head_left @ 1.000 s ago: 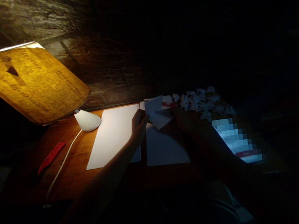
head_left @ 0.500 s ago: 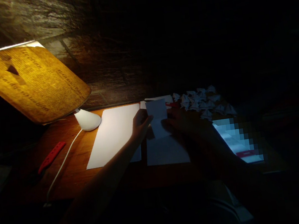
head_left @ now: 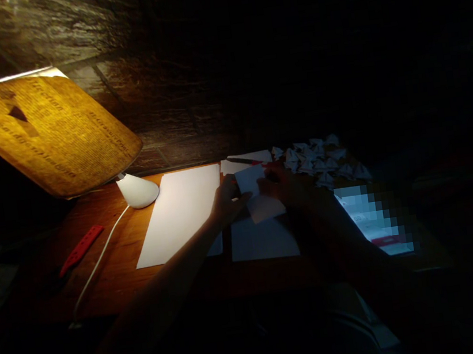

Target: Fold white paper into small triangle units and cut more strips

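Note:
A small creased piece of white paper [head_left: 251, 181] is held up between my two hands, tilted above a larger white sheet [head_left: 265, 246] on the table. My left hand [head_left: 225, 199] grips its left side, the thumb laid along the near face. On the right side, my right hand [head_left: 280, 183] has its fingers closed on the paper near the crease; this hand is in deep shadow. To the left of my left hand lies a brightly lit blank sheet or stack of paper [head_left: 184, 210].
A lamp with a printed shade [head_left: 52, 134] and white base [head_left: 139, 191] stands left, its cord [head_left: 96, 271] crossing the table. A red-handled tool [head_left: 82, 248] lies nearby. Several folded paper pieces [head_left: 315, 161] fill the back right, with a lit screen [head_left: 366, 218] before them.
The small paper has tilted: its lower part has swung out to the right and its top has dropped slightly. My right hand has moved up and closer onto it.

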Available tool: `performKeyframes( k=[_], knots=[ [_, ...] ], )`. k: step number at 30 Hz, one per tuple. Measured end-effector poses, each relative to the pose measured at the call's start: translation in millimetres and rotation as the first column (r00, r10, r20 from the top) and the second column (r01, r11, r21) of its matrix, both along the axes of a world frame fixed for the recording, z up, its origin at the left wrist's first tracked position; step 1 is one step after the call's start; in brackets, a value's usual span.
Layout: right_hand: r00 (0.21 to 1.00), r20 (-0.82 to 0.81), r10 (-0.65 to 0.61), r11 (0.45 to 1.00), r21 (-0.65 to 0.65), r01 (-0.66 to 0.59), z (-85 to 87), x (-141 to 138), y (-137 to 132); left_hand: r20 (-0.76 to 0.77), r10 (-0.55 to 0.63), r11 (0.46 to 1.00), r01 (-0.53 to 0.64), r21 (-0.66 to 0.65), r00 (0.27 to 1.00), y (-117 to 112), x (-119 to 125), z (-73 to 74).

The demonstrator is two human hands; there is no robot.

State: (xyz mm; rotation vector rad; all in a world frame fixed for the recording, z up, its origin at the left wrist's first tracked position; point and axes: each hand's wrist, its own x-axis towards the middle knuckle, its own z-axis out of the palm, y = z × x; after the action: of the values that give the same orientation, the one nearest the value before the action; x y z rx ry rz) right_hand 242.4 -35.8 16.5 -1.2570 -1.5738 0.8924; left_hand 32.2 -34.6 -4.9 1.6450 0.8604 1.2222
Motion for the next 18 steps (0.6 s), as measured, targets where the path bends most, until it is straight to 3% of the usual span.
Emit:
performKeyframes(
  k=[2, 5, 8, 11, 13, 18],
  knots=[
    [0.999, 0.037, -0.004, 1.0, 0.026, 0.003, 0.5, 3, 1, -0.094, 0.108, 0.985, -0.093, 0.147, 0.99, 2, -3, -2.2],
    [0.988, 0.15, -0.024, 0.999, 0.046, 0.018, 0.2, 6, 2, -0.212, 0.296, 0.887, -0.186, 0.421, 0.931, 3, -10, -0.2],
    [0.956, 0.289, -0.055, 0.997, 0.069, 0.036, -2.1, 6, 1, -0.374, 0.335, 0.82, -0.072, 0.567, 0.865, -1, -13, 5.9],
    [0.927, 0.361, -0.1, 0.993, 0.101, 0.068, -3.9, 4, -1, -0.569, 0.203, 0.833, 0.165, 0.528, 0.796, -7, -12, 9.5],
    [0.915, 0.384, -0.124, 0.99, 0.115, 0.087, -3.8, 3, -3, -0.638, 0.12, 0.844, 0.261, 0.469, 0.761, -10, -10, 9.0],
    [0.897, 0.408, -0.17, 0.981, 0.157, 0.115, -1.9, 1, -6, -0.658, 0.076, 0.863, 0.282, 0.42, 0.749, -11, -7, 4.9]
  ],
)
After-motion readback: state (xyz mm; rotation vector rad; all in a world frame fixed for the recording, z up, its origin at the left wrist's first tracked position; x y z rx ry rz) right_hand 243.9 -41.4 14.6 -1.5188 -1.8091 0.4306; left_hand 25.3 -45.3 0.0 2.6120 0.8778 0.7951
